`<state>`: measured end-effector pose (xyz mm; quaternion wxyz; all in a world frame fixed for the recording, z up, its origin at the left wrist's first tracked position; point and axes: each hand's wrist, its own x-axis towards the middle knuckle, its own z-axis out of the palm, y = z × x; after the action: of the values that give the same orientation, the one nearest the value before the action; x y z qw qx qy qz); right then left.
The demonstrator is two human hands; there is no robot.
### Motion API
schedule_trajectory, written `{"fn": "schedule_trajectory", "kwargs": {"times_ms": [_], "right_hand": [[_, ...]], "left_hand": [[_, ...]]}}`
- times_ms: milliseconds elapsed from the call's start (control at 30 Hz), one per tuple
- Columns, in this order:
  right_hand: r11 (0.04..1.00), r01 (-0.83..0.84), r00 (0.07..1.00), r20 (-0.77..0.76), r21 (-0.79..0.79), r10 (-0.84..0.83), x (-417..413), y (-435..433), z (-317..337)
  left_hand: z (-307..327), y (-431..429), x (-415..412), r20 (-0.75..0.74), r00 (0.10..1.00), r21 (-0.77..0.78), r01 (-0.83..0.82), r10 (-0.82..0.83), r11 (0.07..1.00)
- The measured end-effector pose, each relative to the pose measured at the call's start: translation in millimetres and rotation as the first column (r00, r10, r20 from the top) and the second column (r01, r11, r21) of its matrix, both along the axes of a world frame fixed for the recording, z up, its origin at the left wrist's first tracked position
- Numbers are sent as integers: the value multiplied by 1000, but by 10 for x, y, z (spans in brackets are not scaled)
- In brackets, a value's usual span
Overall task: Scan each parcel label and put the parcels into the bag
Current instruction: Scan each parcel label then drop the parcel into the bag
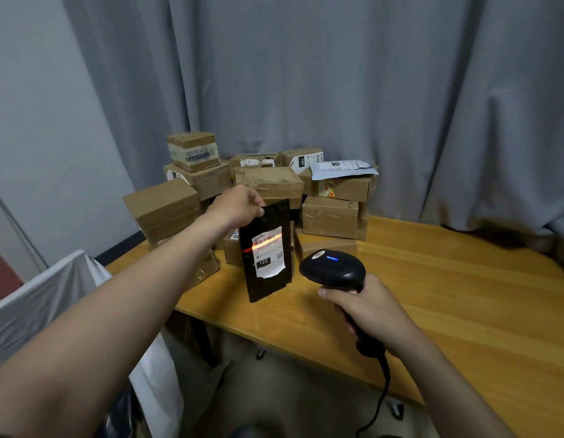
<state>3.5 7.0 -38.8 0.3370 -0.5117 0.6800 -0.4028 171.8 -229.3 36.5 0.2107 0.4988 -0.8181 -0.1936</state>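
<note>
I count roughly eleven brown cardboard boxes (162, 210), one pale plastic mailer (340, 168), one flat black parcel (266, 287), one black handheld scanner (333, 270).

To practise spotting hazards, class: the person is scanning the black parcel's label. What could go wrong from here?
1. The left hand pinches the black parcel only at its top corner, so it might slip mid-scan.
2. The label is wrinkled and the red scan line crosses it at a slant, so the read may fail.
3. The cable of the scanner in the right hand hangs below the table edge and could snag.
</note>
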Motion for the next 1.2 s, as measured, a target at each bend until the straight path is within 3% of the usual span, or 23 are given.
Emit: {"fn": "schedule_trajectory", "kwargs": {"times_ms": [400,1200], "right_hand": [[1000,-4,999,48,1,4,33,24,11],[1000,7,997,80,1,-7,39,50,27]], "left_hand": [[-52,-14,85,-92,995,65,-34,40,997],[-71,-28,154,-107,994,113,-11,23,994]]}}
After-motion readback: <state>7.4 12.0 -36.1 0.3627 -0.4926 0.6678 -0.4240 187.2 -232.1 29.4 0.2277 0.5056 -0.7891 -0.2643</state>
